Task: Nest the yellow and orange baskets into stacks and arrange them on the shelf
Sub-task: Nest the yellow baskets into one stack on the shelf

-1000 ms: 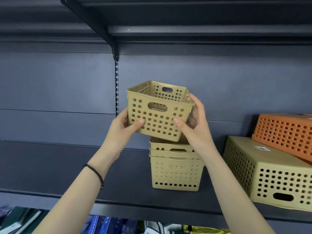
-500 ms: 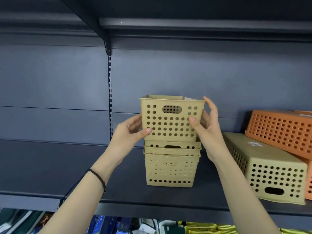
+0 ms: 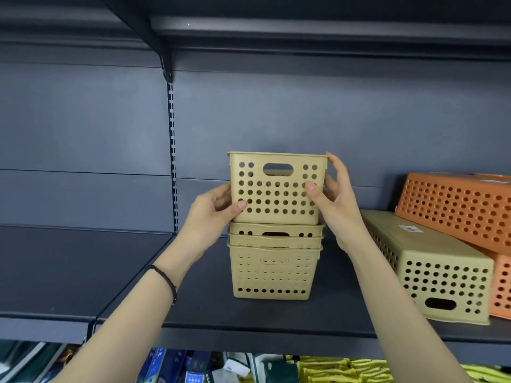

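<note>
The yellow basket (image 3: 276, 187) was a small, boxy plastic tub with smooth matte walls, a thin rolled rim, rows of round holes and an oval handle slot near the top of its front face. It sat upright and level, its base right at the mouth of the nested stack (image 3: 274, 265) of matching yellow baskets; whether it touched that stack's top rim could not be told. The left hand (image 3: 211, 214) gripped the basket's lower left corner, thumb across the front holes. The right hand (image 3: 333, 194) clasped its right side, thumb on the front face and fingers reaching up to the rim.

The stack stood on the dark grey metal shelf (image 3: 193, 308), whose surface looked flat and dull. Two rims showed above the stack's lowest basket, packed closely. To the right of the stack, well apart, a long yellow basket (image 3: 431, 269) lay upside down with a small white label on its upturned base. An orange basket (image 3: 456, 208) of the same perforated plastic leaned tilted on top of it. A thin dark band (image 3: 166, 280) circled the left wrist.
</note>
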Available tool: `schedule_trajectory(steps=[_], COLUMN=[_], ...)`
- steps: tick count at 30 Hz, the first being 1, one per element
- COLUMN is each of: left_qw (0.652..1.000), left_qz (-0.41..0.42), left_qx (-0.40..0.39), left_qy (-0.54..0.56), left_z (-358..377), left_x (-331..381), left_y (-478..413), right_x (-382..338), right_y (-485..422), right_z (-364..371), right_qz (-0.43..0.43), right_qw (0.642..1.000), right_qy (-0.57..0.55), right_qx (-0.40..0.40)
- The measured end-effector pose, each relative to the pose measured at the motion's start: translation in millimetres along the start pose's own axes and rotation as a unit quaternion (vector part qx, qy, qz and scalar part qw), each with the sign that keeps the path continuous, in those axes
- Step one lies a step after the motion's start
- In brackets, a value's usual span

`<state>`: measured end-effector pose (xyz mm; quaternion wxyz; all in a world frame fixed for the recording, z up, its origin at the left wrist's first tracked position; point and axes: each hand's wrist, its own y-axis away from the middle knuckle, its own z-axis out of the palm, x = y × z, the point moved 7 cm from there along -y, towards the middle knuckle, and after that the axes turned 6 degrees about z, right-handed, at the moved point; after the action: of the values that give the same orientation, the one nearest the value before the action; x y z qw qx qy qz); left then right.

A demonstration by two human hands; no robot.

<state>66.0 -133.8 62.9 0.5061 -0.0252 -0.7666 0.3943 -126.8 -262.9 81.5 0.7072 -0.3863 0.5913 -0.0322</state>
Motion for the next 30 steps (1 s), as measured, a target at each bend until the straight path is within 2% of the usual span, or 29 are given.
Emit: schedule_trajectory(steps=[5, 15, 18, 22, 24, 30], left_qw=[1.0, 0.997, 0.995, 0.992, 0.994, 0.999], left_qz=[0.009, -0.079, -0.096, -0.069, -0.049, -0.024], left_qx=[0.01, 0.016, 0.029, -0.026, -0.04, -0.018], left_qy=[0.007, -0.019, 0.028, 0.103, 0.093, 0.034], left_z=[-1.8, -1.0, 3.7, 25.9, 32.5, 22.8], left_x=[-4.2, -38.9, -48.1, -45.2, -43.5, -46.7], left_y=[2.6, 16.7, 21.5, 24.7, 26.1, 22.9], right_x=[-0.1, 40.0, 57.3, 64.6, 64.5, 65.4], right_y=[5.5, 26.7, 35.3, 42.6, 42.9, 46.3], right_z=[1.0, -2.0, 3.3, 7.7, 8.7, 8.4], right_qz=[-0.039, -0.013, 0.017, 0.024, 0.021, 0.002], right_qw=[0.999, 0.998, 1.0, 1.0, 1.0, 1.0], right_qy=[0.012, 0.056, 0.02, -0.014, -0.012, 0.011], right_qx=[-0.012, -0.002, -0.01, -0.007, -0.006, 0.016])
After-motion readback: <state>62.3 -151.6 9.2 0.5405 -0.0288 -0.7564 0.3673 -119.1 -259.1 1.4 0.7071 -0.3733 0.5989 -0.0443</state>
